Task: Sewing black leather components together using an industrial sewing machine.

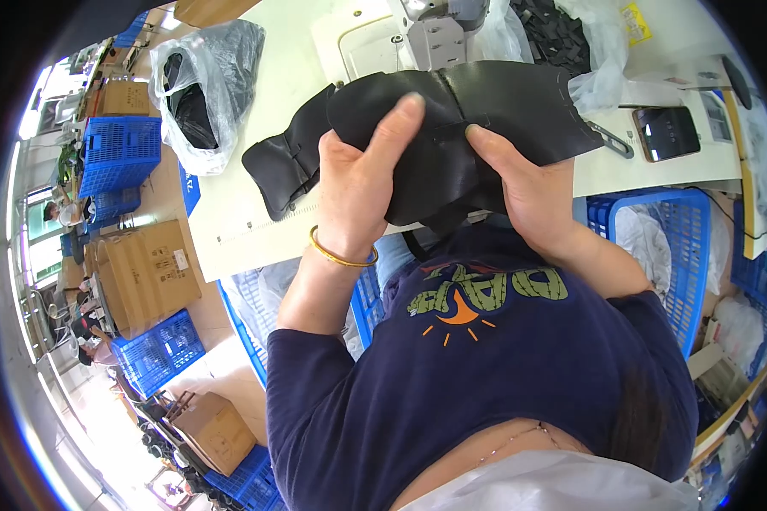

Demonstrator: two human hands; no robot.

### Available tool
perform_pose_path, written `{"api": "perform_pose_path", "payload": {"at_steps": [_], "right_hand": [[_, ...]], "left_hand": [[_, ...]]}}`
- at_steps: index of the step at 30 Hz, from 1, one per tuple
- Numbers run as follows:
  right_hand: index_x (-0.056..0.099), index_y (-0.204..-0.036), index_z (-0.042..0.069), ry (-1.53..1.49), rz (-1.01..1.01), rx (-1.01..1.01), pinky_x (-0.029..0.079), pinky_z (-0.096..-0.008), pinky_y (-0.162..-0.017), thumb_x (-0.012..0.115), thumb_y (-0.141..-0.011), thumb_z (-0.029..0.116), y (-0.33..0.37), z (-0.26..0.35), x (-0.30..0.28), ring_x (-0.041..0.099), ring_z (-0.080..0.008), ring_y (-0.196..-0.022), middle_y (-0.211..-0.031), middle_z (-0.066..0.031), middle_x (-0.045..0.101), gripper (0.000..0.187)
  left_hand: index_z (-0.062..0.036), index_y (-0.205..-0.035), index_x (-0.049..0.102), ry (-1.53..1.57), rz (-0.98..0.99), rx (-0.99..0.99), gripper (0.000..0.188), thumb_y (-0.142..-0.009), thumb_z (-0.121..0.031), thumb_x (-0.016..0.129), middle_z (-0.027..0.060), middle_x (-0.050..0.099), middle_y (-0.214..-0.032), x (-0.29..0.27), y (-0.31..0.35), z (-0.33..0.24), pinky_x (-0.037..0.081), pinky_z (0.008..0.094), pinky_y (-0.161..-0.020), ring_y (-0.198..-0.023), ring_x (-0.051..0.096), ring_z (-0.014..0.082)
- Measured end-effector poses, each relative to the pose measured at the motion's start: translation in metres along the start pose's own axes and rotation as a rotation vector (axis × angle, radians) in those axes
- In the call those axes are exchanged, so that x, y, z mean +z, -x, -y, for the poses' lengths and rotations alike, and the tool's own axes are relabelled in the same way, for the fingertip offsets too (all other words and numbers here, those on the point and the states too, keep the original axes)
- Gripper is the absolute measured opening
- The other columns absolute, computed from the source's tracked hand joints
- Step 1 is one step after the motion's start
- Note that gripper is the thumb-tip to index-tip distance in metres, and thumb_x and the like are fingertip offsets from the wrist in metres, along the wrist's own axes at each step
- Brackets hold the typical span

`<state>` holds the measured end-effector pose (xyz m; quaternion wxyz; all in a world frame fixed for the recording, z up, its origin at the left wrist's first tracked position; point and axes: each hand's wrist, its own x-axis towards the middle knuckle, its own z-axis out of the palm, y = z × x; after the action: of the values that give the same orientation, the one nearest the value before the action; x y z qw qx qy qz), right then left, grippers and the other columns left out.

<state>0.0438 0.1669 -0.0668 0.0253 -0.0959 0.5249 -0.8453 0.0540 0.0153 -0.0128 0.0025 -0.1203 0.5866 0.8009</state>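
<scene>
Both my hands grip a floppy black leather-like piece with a stitched seam down its middle and cut, shaped edges. My left hand holds it at the lower left, thumb pressed on its face and the other fingers hidden behind. On the right of the seam, my right hand pinches it the same way, thumb on top. The piece is held above the front of a pale work table, its narrower left end hanging towards the tabletop. Just behind it stands the grey metal head of a sewing machine.
A clear plastic bag with black material lies at the table's left. Black small pieces fill a bag at the back right. Thread snips and a phone lie to the right. A blue basket stands below the table's right side.
</scene>
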Motion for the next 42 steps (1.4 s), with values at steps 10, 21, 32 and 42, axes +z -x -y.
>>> {"api": "perform_pose_path", "payload": {"at_steps": [10, 21, 32, 42], "right_hand": [[0.062, -0.102, -0.002, 0.132, -0.009, -0.032, 0.049, -0.0234, -0.074, 0.064, -0.085, 0.000, -0.001, 0.005, -0.003, 0.060, -0.0102, -0.084, -0.096, -0.0050, 0.065, 0.018], [0.063, -0.101, -0.001, 0.153, -0.033, -0.082, 0.049, -0.0223, -0.073, 0.064, -0.084, -0.001, 0.000, 0.004, -0.001, 0.060, -0.0091, -0.082, -0.095, -0.0040, 0.065, 0.017], [0.063, -0.102, -0.001, 0.109, -0.041, -0.074, 0.049, -0.0219, -0.073, 0.065, -0.084, -0.001, -0.002, 0.004, 0.002, 0.060, -0.0089, -0.083, -0.095, -0.0035, 0.065, 0.018], [0.063, -0.103, -0.001, 0.196, -0.015, -0.122, 0.048, -0.0225, -0.075, 0.064, -0.085, 0.000, -0.004, -0.001, -0.002, 0.060, -0.0098, -0.085, -0.096, -0.0041, 0.065, 0.018]], "left_hand": [[0.0021, -0.094, 0.068, -0.119, 0.115, 0.029, 0.017, -0.077, 0.003, 0.070, 0.0074, 0.069, -0.085, -0.006, -0.004, 0.006, 0.054, 0.0253, -0.069, -0.074, 0.065, 0.0120], [0.0024, -0.096, 0.066, -0.042, 0.061, 0.039, 0.015, -0.082, -0.003, 0.067, 0.0078, 0.069, -0.088, 0.000, -0.003, 0.009, 0.055, 0.0257, -0.068, -0.076, 0.065, 0.0125], [0.0026, -0.097, 0.066, 0.024, 0.058, 0.006, 0.016, -0.082, -0.003, 0.067, 0.0086, 0.068, -0.087, -0.003, -0.005, 0.009, 0.055, 0.0264, -0.068, -0.076, 0.066, 0.0136], [0.0022, -0.092, 0.068, -0.092, 0.080, 0.075, 0.015, -0.076, 0.003, 0.071, 0.0067, 0.069, -0.084, -0.002, -0.008, 0.010, 0.054, 0.0253, -0.068, -0.073, 0.064, 0.0117]]}}
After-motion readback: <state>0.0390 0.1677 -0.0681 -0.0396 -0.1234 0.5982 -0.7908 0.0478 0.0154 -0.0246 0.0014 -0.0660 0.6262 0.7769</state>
